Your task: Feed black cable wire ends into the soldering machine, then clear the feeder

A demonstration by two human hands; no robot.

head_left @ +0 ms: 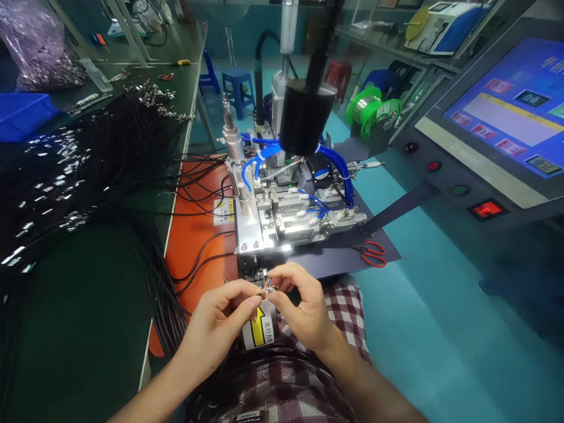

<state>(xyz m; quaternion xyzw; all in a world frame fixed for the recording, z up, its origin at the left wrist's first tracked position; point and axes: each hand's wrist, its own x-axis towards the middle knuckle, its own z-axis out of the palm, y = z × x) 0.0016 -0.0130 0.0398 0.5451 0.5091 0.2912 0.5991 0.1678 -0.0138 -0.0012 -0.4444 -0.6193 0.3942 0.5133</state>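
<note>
My left hand and my right hand meet in front of the machine's near end. Between their fingertips are thin coloured wires, among them red, blue and white ones. The left thumb and forefinger pinch the wires from the left side. On the other side, my right thumb and fingers close on the wire ends, whose tips are too small to make out. Just beyond the fingers is the machine's small dark metal fixture. Below them a white label with a yellow arrow shows.
A benchtop machine with blue air tubes stands ahead. Bundled black cables cover the left bench. Red-handled scissors lie right of the machine. A control panel juts in at right, near a green wire spool. A black cylinder hangs overhead.
</note>
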